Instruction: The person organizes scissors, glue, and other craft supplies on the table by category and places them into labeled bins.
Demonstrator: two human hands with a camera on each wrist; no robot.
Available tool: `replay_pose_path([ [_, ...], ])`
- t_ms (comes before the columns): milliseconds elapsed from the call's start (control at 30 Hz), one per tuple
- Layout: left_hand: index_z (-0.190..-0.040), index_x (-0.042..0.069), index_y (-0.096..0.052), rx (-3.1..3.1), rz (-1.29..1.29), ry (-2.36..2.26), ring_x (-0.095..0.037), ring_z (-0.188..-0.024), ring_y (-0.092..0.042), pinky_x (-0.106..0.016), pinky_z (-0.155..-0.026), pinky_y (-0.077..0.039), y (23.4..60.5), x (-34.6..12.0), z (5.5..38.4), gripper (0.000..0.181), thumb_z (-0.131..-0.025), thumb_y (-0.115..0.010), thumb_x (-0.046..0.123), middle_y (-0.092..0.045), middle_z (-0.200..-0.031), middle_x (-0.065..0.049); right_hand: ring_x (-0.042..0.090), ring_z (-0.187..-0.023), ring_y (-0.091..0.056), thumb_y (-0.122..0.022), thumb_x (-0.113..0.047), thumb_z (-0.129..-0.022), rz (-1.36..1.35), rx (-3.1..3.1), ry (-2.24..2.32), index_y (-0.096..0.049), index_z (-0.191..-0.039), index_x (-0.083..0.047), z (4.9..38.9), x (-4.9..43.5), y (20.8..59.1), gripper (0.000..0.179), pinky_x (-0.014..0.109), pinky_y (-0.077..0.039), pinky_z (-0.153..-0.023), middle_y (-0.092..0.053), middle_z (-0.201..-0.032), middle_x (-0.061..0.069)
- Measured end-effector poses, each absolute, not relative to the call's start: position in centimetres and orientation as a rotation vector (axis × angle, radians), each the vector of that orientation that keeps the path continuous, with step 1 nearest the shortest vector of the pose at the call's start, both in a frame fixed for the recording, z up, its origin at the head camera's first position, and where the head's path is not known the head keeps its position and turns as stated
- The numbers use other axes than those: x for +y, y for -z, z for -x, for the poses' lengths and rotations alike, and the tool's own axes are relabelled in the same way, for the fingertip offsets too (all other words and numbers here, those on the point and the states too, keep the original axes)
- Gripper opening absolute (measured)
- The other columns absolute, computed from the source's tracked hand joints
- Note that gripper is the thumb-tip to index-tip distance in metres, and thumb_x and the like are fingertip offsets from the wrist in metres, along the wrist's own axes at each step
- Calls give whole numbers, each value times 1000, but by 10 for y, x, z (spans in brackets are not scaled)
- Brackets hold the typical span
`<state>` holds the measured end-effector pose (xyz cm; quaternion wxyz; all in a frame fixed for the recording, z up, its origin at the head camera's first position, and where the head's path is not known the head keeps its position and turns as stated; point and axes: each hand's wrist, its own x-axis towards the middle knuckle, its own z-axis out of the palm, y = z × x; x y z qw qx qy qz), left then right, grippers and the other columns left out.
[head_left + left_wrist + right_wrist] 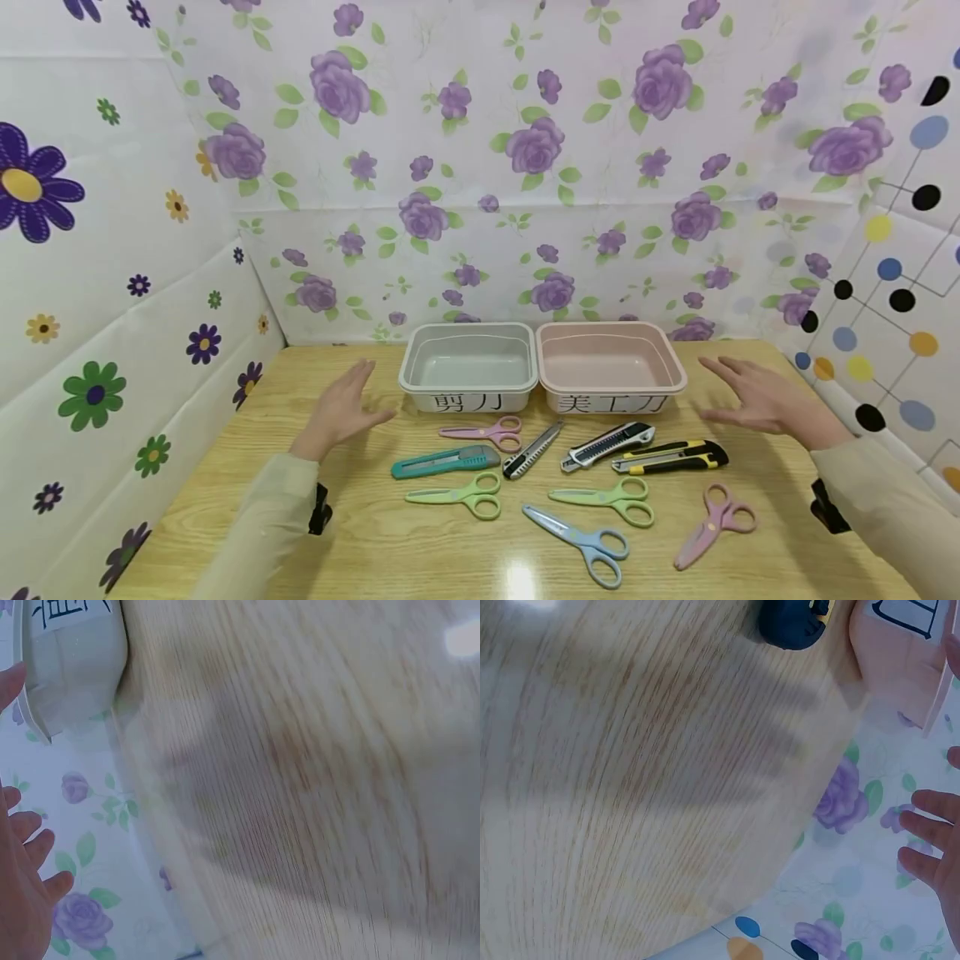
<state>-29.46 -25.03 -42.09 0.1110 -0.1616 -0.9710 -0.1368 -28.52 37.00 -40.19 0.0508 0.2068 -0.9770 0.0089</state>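
My left hand [343, 412] hovers left of the grey bin [468, 400], fingers extended and holding nothing. On the other side my right hand [757, 396] is held beside the pink bin [611, 392], its fingers spread and bare. Between them lie several cutters: a teal one [446, 462], a slim black-and-white one [533, 450], a white-and-black one [608, 447] and a yellow-and-black one [670, 457]. Scissors lie among them: pink [491, 433] and green [453, 496] at left, green [609, 498], blue [581, 540] and pink [712, 527] toward the right.
Both bins carry labels with dark characters on their fronts and stand side by side at the back of the wooden table [360, 550]. A flowered cloth [480, 242] rises behind the table, with patterned cloths at left and right.
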Motion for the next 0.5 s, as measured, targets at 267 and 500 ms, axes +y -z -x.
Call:
replay_pose_path([
  [267,-143,1,-22,-2883,398,621,-45,-123,-35,-58,-96,-31,421,-240,294,95,-75,-67,50,-28,-142,-24,51,-113,-40,-58,-59,-78,-629,-2985,-94,-32,-139,-2,281,365,404,88,63,-38,-82,-39,-131,32],
  [500,-143,2,-23,-2882,344,769,-42,-113,-48,-56,-87,-41,422,-231,296,92,-75,-70,44,-39,-135,-25,51,-109,-45,-64,-55,-74,-633,-2975,-221,-35,-137,2,278,365,412,89,62,-38,-82,-44,-125,34],
])
